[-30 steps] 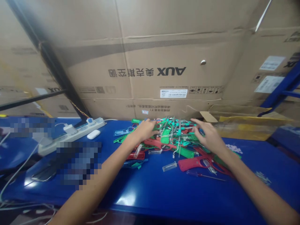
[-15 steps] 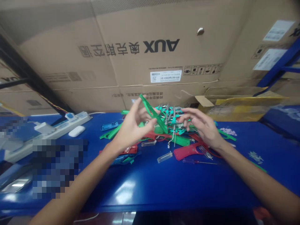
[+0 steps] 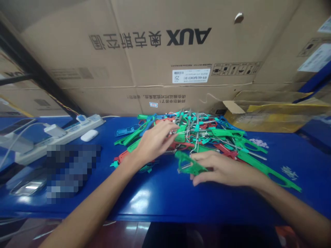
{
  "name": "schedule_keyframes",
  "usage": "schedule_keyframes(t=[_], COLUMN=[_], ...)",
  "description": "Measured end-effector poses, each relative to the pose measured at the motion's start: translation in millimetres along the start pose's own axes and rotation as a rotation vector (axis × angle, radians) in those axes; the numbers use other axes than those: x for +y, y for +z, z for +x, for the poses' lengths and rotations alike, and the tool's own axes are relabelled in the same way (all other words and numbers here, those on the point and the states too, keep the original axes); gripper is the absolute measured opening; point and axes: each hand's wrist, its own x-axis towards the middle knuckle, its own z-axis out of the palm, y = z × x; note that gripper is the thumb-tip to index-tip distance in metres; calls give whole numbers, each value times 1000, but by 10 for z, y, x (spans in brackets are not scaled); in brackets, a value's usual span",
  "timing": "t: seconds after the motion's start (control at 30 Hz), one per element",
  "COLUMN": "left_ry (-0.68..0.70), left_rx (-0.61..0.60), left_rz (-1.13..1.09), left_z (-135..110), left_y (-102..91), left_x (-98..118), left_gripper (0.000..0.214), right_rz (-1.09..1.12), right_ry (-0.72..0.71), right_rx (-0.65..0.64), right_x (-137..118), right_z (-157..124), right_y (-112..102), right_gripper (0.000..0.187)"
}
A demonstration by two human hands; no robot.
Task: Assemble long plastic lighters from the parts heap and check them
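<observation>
My right hand (image 3: 219, 168) grips a green plastic handle shell (image 3: 190, 164), shaped like part of a long-reach lighter, above the front edge of the pile. A thin metal or clear part shows along the shell. Over the pile's middle, my left hand (image 3: 157, 139) reaches with fingers stretched and thumb apart, its fingertips near thin white wires and a green piece (image 3: 181, 135). I cannot tell whether the fingertips touch them. Around both hands lie green, red and blue shells, with metal tubes (image 3: 198, 119) bearing turquoise collars.
Long green shells (image 3: 269, 172) lie beyond my right forearm. Small pale parts (image 3: 288, 173) sit to the right on the blue table (image 3: 155, 203). At left are a power strip (image 3: 62, 137) and a white case (image 3: 89, 135). Cardboard (image 3: 144, 75) stands behind, with an open box (image 3: 271, 117).
My left hand no longer holds up a green shell and has lowered onto the pile. My right hand, open before, has come nearer and now grips a green shell. The view has shifted slightly.
</observation>
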Motion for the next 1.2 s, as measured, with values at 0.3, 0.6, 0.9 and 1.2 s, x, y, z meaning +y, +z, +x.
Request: schedule_keyframes(t=[0.3,0.6,0.9,1.2], left_ry=[21,-4,-81,-147], left_rx=[-164,-87,8,90], left_rz=[-20,1,38,83], left_z=[-31,12,-62,-8], left_y=[256,188,129,-81], left_x=[41,-54,-345,-371], left_gripper=[24,19,19,17], right_rz=[-406,-446,-276,44], right_ry=[-108,188,497,410], right_rx=[119,805,554,696], right_x=[85,460,407,270], right_z=[71,317,1582,1446], right_y=[162,-515,-902,-846], right_gripper=[49,27,33,43])
